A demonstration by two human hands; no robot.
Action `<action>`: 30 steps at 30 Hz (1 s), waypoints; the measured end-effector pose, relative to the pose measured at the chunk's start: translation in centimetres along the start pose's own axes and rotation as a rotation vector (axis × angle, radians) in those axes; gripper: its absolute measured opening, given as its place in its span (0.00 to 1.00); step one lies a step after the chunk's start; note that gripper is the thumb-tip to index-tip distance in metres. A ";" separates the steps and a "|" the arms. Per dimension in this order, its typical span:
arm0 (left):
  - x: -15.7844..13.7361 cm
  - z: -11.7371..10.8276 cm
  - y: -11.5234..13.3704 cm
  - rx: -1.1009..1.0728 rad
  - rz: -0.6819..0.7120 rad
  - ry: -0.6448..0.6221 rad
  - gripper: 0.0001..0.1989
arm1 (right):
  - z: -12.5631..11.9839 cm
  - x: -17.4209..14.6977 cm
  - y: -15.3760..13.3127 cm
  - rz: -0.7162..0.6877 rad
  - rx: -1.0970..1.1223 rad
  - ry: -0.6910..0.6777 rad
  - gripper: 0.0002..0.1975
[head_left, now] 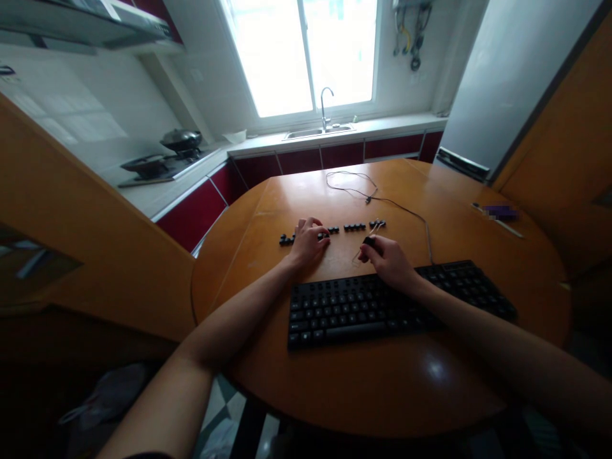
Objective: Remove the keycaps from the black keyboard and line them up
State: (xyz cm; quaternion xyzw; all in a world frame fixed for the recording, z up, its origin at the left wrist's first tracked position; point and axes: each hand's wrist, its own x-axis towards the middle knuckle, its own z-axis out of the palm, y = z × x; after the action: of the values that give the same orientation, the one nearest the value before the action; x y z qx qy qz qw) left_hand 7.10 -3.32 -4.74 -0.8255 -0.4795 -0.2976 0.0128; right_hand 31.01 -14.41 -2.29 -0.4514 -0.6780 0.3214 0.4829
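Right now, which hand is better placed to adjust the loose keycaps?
Left, likely: the left hand is at the row of keycaps, while the right hand holds a wire keycap puller near the keyboard's far edge.

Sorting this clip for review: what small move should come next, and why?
Probably the left hand should nudge the black keycap at its fingertips into line: other keycaps lie in short rows alongside, while the right hand holds a wire tool beyond the keyboard.

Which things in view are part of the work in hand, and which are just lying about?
In use:
- keyboard
- loose keys, left hand over some
- wire tool, in right hand

Lying about:
- purple item
- thin stick
- white bowl
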 end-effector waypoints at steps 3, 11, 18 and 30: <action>0.0 0.1 0.0 -0.001 -0.009 0.011 0.06 | 0.0 0.0 -0.1 0.004 -0.005 0.000 0.12; -0.2 0.1 0.1 -0.010 -0.010 0.025 0.06 | 0.1 0.0 -0.1 0.000 0.004 -0.008 0.13; -0.2 0.2 0.0 0.007 -0.022 0.042 0.07 | 0.1 -0.1 -0.2 -0.001 -0.006 -0.014 0.13; -0.2 0.2 0.0 0.030 -0.061 0.039 0.13 | -0.3 0.0 -0.3 -0.017 -0.006 -0.008 0.15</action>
State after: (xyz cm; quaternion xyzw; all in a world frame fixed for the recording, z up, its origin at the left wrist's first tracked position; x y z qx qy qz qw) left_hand 7.14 -3.43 -5.01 -0.8042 -0.5086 -0.3065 0.0254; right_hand 31.18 -14.54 -1.97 -0.4458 -0.6847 0.3171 0.4816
